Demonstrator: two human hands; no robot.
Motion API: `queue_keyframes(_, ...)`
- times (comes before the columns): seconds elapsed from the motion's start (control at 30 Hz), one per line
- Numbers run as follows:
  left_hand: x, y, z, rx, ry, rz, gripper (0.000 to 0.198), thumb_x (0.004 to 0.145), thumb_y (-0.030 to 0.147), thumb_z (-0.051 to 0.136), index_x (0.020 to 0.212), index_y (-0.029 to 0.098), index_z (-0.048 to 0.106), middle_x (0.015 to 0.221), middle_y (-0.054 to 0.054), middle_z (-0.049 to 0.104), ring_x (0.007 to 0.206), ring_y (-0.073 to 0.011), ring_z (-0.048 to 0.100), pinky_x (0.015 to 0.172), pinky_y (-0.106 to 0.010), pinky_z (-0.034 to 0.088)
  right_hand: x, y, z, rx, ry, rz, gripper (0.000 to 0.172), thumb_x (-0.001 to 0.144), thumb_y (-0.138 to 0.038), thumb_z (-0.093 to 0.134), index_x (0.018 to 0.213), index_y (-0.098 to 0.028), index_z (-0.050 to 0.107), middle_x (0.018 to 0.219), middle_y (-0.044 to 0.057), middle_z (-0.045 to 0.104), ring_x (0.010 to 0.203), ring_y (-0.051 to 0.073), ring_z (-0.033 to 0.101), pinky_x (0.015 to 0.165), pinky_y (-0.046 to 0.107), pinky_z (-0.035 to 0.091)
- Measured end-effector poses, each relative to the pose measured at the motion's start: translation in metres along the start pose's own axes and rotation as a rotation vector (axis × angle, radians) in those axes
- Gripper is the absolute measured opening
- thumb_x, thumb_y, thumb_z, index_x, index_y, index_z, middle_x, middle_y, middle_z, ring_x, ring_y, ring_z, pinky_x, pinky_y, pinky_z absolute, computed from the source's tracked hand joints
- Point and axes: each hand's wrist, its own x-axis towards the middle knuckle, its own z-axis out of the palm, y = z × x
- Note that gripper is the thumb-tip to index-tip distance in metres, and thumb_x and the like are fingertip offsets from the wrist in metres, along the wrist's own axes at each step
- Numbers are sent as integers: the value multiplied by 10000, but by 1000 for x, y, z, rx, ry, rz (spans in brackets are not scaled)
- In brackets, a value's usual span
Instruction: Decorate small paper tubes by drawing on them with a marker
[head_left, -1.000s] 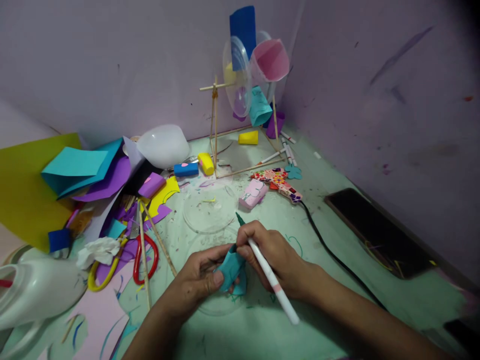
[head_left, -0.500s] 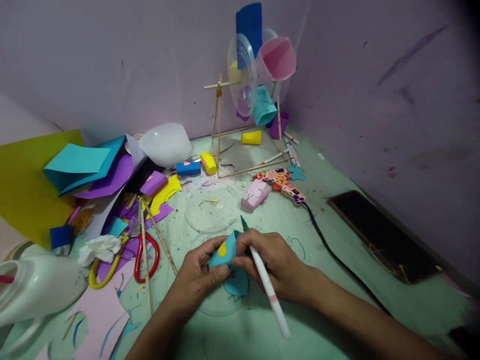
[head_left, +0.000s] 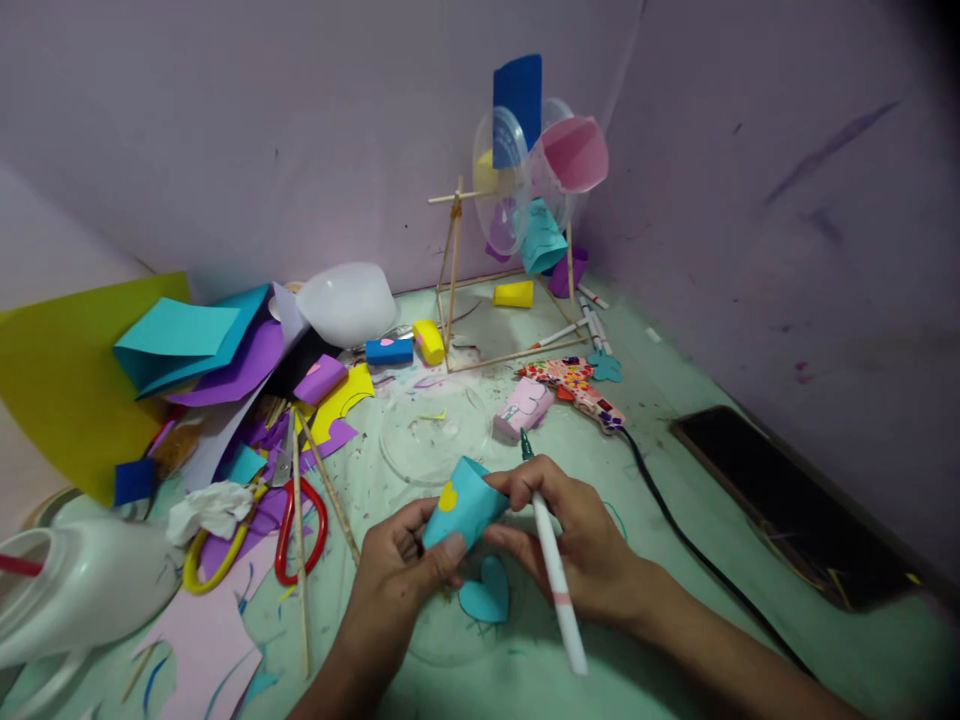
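Note:
Between my hands is a light-blue paper tube [head_left: 466,505] with a yellow heart on its side. My left hand [head_left: 411,560] is closed around its lower left end. My right hand [head_left: 574,525] pinches the tube's right rim with thumb and finger. That same hand also carries a white marker [head_left: 553,570] with its green tip pointing up and away. A light-blue paper heart [head_left: 487,592] lies on the table below the tube, over a clear round lid [head_left: 442,652]. Another clear lid [head_left: 405,455] lies just beyond.
A stick frame [head_left: 450,270] holds a wheel of clear lids and paper cups at the back. A floral glue gun [head_left: 577,385] with black cord and a phone [head_left: 780,500] lie right. Scissors [head_left: 304,530], paper scraps and a white bottle [head_left: 90,585] crowd the left.
The tube has turned in my hands, showing more of its side and open top. More of the light-blue heart below is uncovered. The whole view has shifted slightly.

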Motion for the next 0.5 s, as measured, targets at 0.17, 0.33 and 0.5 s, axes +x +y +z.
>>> queue_keyframes(0.17,3,-9,-2,-155,-166,-112,419,706,430,709,952,91,708,666,-71,648,568,-155,569,476,-240,439,4,-2,-4,28,-76,125,195,779,-124,533,758,-227,369,624,-59,492,492,82,452,466,185,359)
queue_keyframes(0.33,2,-7,-1,-143,-31,-66,427,631,365,780,981,130,709,773,-77,708,654,-191,624,592,-295,514,6,-2,-6,40,-102,185,203,761,-176,573,765,-224,376,647,-59,464,505,81,414,469,188,345)
queue_keyframes(0.5,-7,2,11,71,177,74,385,619,364,783,940,163,713,894,-86,754,819,-277,682,710,-347,546,5,-1,-3,-1,-66,208,216,748,-153,569,726,-227,367,556,-87,397,456,76,374,458,191,316)
